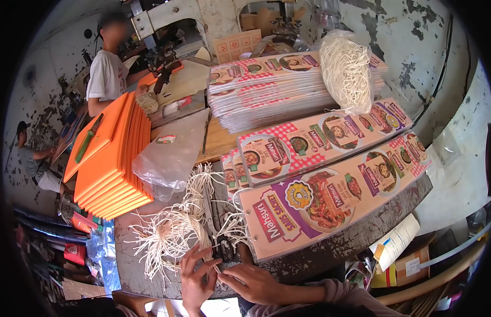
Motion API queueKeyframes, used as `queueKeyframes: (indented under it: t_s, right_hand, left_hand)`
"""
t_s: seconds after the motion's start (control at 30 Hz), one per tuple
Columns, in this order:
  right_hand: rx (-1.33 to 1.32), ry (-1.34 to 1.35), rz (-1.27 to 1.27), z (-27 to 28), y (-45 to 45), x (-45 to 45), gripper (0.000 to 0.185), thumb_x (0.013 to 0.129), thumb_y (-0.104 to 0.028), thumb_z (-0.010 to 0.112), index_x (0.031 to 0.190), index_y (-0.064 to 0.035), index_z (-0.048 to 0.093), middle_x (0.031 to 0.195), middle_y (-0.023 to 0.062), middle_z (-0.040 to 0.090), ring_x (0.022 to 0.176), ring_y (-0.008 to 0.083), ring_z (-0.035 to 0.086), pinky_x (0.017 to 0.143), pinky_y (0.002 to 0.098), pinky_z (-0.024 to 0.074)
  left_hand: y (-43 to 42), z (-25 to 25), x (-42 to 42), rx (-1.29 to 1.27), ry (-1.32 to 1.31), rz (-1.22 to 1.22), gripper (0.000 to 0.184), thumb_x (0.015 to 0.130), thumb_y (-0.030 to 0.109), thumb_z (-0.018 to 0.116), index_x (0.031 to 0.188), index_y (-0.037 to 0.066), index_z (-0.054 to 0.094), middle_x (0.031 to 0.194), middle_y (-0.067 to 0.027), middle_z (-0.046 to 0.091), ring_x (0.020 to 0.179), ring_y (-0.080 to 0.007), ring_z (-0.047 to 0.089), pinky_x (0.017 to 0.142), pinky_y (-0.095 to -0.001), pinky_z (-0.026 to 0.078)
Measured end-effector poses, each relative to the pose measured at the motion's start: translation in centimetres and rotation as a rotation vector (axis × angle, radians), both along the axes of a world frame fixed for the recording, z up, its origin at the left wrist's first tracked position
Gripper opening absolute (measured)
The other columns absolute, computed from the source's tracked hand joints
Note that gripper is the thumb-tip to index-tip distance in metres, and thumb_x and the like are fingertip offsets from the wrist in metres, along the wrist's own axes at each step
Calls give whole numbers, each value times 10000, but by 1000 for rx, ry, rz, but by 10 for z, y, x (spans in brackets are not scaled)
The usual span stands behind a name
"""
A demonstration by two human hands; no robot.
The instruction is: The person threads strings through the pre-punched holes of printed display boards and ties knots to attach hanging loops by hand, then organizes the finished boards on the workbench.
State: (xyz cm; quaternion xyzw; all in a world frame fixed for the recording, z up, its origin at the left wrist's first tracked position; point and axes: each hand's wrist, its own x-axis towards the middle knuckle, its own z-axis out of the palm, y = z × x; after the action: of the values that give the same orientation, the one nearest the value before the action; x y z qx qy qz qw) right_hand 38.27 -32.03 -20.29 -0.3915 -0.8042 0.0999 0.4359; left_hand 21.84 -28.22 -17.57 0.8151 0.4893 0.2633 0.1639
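Note:
Near the table's front edge my left hand (198, 274) is raised beside the loose white cords (174, 227), its fingers bent and its thumb and fingertips close together. My right hand (251, 283) meets it from the right, fingertips pinched around what looks like a thin white cord end. Just beyond both hands lie scissors with black handles (222, 247). Printed food-picture boards (330, 198) in clear plastic lie to the right, the nearest one with white cord at its left end. What my left fingers hold is too small to tell.
Orange folders (116, 158) are stacked at the left, a green-handled cutter (86, 142) on top. A clear plastic bag (171, 153) lies beside them. More boards (272, 95) and bagged cord (347, 74) stand behind. One person (109, 68) is across the table, another (34, 158) far left.

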Motion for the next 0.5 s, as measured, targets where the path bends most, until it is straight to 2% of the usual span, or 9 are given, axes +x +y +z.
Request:
queueKeyframes:
  t_s: [0.07,0.17,0.27,0.33,0.4,0.43,0.47,0.5]
  right_hand:
    - [1,-1,-21,1,-3,2,357,723,-88,604,1069,-9,572,956,80,560,859,198,585,737,290,478]
    - [11,96,18,6,-10,13,328,726,-58,570,1046,11,551,923,73,546,803,180,571,675,287,453]
    - [-32,115,106,22,-21,39,295,727,-88,620,1010,-4,601,878,72,568,785,185,596,668,282,494]
    - [-134,225,129,21,-32,57,263,712,-105,655,962,-31,623,847,85,582,702,204,605,610,309,504]
    - [-224,364,269,18,-39,88,206,805,-195,590,962,-63,618,787,114,590,609,257,597,561,352,510]
    - [-339,619,314,27,-44,104,152,827,-136,554,946,-47,590,783,109,584,674,238,594,609,343,510]
    - [-306,858,273,38,-45,113,82,853,-119,522,880,-46,548,742,115,569,700,245,594,622,370,520]
    - [-241,1087,236,49,-45,123,87,879,-102,490,815,-45,506,700,120,553,726,251,594,634,396,529]
  left_hand:
    - [0,-3,0,11,10,6,280,641,4,633,883,139,673,1114,-31,571,1144,-282,454,941,-413,338]
    - [1,-15,-3,47,17,43,252,656,0,626,867,133,668,1109,-28,575,1138,-271,460,936,-412,339]
    - [1,-18,-3,79,12,88,242,669,-5,618,865,128,662,1108,-24,576,1127,-264,468,934,-413,337]
    - [1,-17,-4,84,16,102,242,674,-8,615,870,127,660,1107,-22,577,1121,-262,471,933,-414,336]
    - [2,-16,-6,109,46,83,244,681,-7,609,882,126,654,1104,-20,576,1113,-260,476,933,-424,334]
    - [3,-17,-7,107,44,89,244,681,-7,609,882,126,654,1104,-20,576,1113,-260,476,933,-424,334]
    - [4,-17,-7,121,64,90,247,688,-7,603,888,129,651,1103,-18,575,1111,-260,477,938,-433,330]
    - [6,-18,-8,136,83,90,249,694,-8,598,895,132,648,1102,-17,574,1110,-260,477,943,-442,327]
